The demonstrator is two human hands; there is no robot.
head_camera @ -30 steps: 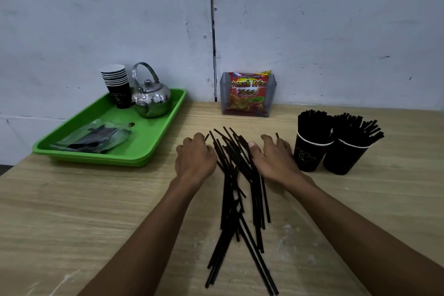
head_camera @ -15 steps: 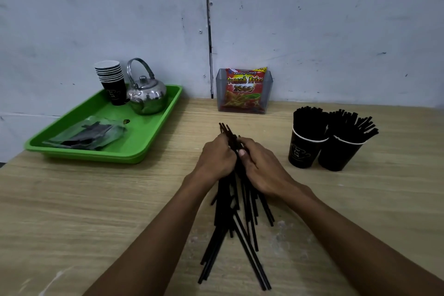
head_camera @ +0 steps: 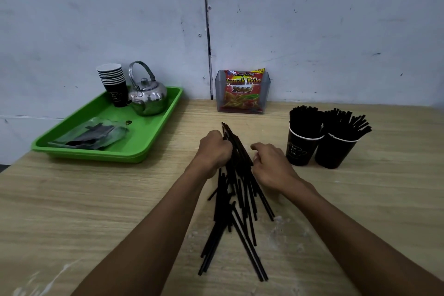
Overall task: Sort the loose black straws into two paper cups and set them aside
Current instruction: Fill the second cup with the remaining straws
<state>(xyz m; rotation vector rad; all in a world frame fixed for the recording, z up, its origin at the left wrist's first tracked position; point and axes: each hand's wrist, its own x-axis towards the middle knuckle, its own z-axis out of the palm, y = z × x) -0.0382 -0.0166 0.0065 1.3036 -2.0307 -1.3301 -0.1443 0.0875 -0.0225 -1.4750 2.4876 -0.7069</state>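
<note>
I see the left hand (head_camera: 215, 151) clamped round the far end of the loose straws (head_camera: 236, 199) at frame centre, bunching them; right hand (head_camera: 272, 166) curled beside, touching, grip unclear. Two filled cups (head_camera: 319, 149) wait at right.

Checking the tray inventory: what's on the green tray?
On the tray: a stack of paper cups, a steel kettle beside it, and a clear plastic bag holding dark flat items. What those items are, or anything under the bag, can't be told.
</note>
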